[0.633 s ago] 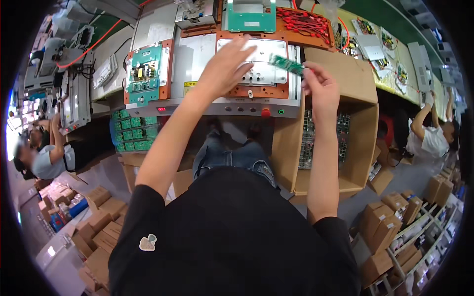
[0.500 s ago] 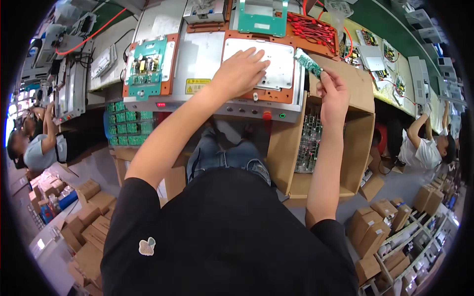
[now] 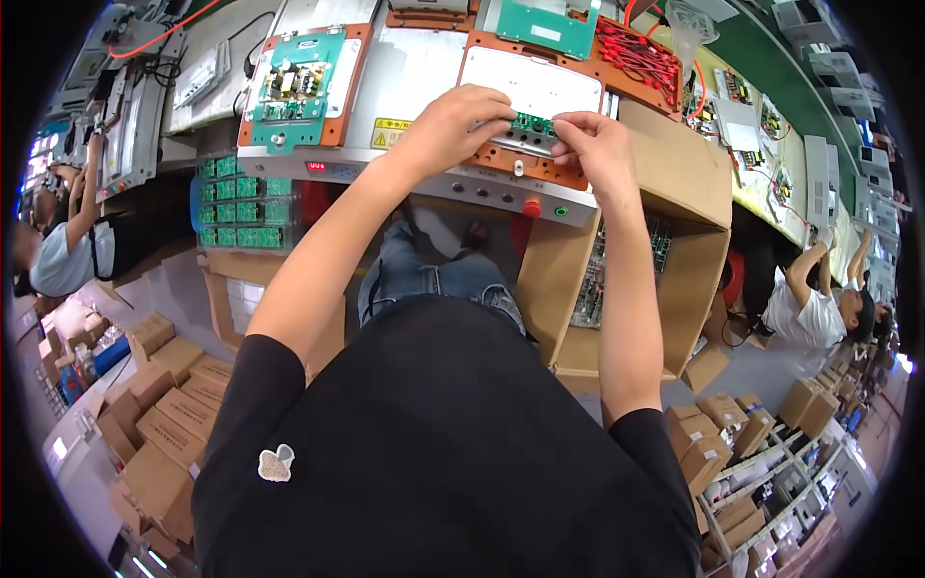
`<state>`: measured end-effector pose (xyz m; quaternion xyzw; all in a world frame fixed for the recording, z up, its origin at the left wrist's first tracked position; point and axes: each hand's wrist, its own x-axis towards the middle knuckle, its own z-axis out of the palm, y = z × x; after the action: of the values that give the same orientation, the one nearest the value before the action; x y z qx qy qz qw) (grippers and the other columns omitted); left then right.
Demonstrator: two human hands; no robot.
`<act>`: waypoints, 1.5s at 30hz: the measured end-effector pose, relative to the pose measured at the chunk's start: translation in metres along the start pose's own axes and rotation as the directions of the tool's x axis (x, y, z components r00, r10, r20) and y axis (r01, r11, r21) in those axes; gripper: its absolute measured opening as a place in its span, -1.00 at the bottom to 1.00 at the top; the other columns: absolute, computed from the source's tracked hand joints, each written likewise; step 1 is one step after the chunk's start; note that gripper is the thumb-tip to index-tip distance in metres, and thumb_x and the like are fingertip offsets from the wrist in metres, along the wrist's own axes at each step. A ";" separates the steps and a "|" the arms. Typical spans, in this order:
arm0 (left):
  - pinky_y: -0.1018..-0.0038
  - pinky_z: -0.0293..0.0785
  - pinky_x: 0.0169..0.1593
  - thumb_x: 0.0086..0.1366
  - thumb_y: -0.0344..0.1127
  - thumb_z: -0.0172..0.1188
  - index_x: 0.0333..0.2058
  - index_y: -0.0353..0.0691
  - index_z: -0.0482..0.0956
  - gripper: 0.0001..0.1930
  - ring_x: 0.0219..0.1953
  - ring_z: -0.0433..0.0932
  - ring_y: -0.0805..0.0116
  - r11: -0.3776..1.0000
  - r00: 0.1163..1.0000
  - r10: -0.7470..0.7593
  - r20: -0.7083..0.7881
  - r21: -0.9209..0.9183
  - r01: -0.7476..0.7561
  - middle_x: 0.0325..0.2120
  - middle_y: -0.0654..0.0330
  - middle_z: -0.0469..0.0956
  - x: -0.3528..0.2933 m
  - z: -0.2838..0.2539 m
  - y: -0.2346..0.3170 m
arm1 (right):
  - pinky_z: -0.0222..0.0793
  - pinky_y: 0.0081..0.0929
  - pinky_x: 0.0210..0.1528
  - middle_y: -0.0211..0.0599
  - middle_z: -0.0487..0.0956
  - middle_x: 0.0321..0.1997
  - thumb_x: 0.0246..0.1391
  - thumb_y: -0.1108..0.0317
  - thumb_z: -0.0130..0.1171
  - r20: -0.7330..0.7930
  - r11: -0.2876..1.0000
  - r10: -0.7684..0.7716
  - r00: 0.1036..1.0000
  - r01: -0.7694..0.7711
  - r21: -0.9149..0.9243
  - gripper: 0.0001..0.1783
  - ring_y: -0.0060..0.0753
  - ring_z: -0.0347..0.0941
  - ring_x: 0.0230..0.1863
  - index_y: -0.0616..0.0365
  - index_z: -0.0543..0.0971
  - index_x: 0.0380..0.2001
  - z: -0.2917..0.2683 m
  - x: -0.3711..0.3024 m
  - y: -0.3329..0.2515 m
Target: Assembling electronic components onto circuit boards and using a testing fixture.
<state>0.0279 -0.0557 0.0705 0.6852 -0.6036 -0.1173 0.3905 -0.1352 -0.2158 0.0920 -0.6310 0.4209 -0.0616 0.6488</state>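
A narrow green circuit board (image 3: 533,124) spans the gap between my hands, over the near part of a white plate (image 3: 525,82) set in an orange-brown fixture (image 3: 540,168). My left hand (image 3: 458,125) is closed at the board's left end, fingers bent and pressed together. At the right end, my right hand (image 3: 595,146) pinches the board between thumb and fingertips. Whether the board touches the plate, I cannot tell. A second fixture on the left carries a green plate (image 3: 319,116) with a populated circuit board (image 3: 294,82) on it.
Red-tipped leads (image 3: 636,56) lie in a tray behind my right hand. An open cardboard box (image 3: 694,289) with circuit boards inside stands below right. Clear trays of green boards (image 3: 241,212) sit at left. A red button (image 3: 531,208) marks the machine's front panel. Other people work on both sides.
My right hand has brought the circuit board left and down, over the white plate. My left hand has shifted from lying flat on the plate to the board's left end.
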 end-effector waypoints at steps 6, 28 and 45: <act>0.28 0.47 0.05 0.19 -0.45 0.27 -0.23 -0.31 0.61 -0.84 -0.03 0.54 0.12 0.992 0.994 0.112 0.017 0.049 -0.113 -0.15 0.14 0.60 -0.005 -0.008 -0.005 | 0.47 -0.54 -0.38 -0.23 0.60 -0.33 0.13 0.36 0.25 -0.009 0.782 -0.351 0.936 0.288 -0.553 -0.83 -0.47 0.54 -0.50 0.19 0.65 -0.23 0.005 -0.008 0.002; 0.32 0.34 -0.06 0.08 -0.32 0.39 -0.28 -0.19 0.63 -0.78 -0.17 0.49 0.26 0.975 0.907 -0.088 -0.411 0.151 0.163 -0.29 0.28 0.52 -0.041 0.075 0.055 | 0.32 -0.11 0.21 0.19 0.47 0.16 0.07 0.28 0.23 0.232 0.328 -0.744 0.627 0.645 -0.690 -0.37 0.18 0.40 0.17 0.30 0.39 0.20 -0.078 0.260 -0.113; 0.33 0.40 -0.21 0.02 -0.49 0.39 -0.37 -0.21 0.63 -0.83 -0.33 0.50 0.19 0.975 0.874 -0.149 -0.463 0.079 0.208 -0.40 0.20 0.51 -0.092 0.060 0.048 | 0.45 -0.24 0.04 -0.26 0.66 -0.08 -0.08 0.62 0.21 0.283 0.134 -0.884 0.372 0.782 -0.609 -0.72 -0.19 0.57 -0.03 0.20 0.66 -0.24 -0.008 -0.031 0.080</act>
<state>-0.0684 0.0067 0.0343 0.7696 -0.4358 0.0490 0.4641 -0.1961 -0.1871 0.0377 -0.9310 0.0335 -0.3041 0.1992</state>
